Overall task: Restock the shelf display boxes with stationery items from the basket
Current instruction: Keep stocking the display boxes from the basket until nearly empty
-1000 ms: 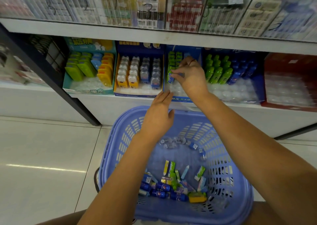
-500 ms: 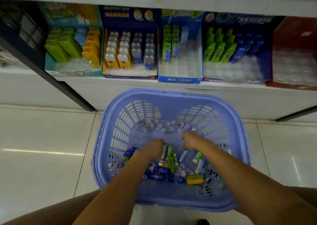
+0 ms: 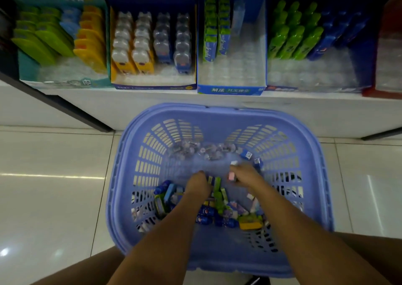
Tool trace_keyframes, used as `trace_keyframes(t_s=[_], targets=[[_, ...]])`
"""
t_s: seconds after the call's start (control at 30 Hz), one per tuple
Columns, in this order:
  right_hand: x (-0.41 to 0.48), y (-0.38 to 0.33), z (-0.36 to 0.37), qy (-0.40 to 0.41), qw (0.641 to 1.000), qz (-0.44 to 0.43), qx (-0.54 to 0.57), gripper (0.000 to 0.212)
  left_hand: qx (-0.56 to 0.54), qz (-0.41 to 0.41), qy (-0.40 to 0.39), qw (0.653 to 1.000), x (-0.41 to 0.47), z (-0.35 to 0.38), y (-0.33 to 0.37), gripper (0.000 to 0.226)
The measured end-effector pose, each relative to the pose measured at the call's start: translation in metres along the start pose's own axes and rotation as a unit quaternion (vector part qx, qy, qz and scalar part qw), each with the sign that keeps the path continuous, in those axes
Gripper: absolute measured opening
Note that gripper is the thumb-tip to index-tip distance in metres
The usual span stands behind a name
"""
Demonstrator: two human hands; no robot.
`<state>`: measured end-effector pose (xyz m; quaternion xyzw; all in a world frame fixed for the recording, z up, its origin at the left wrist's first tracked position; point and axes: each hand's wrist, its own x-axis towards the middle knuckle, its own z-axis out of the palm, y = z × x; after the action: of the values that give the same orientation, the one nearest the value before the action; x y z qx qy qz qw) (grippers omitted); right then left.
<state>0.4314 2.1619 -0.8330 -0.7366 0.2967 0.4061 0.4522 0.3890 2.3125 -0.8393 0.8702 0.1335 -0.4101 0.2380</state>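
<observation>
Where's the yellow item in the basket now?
Head view: the yellow item lies in the basket, toward its near side, just right of the blue tubes.

Lavender slotted basket [image 3: 219,115]; green, blue stationery items [image 3: 217,200].

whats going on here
A person is restocking from a blue basket set below a shelf. Both hands are down in the basket among loose stationery items. The right hand looks to be pinching a small pink piece. The left hand reaches into the pile, and whether it grips anything is unclear. Up on the shelf, the box with green packs is mostly unfilled.
</observation>
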Motion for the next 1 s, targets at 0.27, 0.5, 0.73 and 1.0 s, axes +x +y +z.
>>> trace_keyframes(t_s=[0.27, 0.5, 0.73, 1.0], targets=[[-0.069, -0.051, -0.042, -0.193, 0.927, -0.100, 0.306, 0.026, -0.271, 0.003, -0.003, 0.963, -0.019, -0.046, 0.015, 0.033], [-0.150, -0.098, -0.076, -0.224, 0.891, -0.283, 0.275, 0.032, -0.611, 0.130, 0.027, 0.781, -0.092, -0.125, 0.050, 0.014], [-0.189, -0.138, -0.098, 0.017, 0.886, -0.447, 0.120, 0.025, -0.640, 0.238, 0.072, 0.727, -0.141, -0.167, 0.062, 0.025], [-0.171, -0.244, -0.116, 0.278, 0.778, -0.560, -0.064, 0.019, -0.623, 0.275, 0.114, 0.723, -0.153, -0.173, 0.063, 0.014]])
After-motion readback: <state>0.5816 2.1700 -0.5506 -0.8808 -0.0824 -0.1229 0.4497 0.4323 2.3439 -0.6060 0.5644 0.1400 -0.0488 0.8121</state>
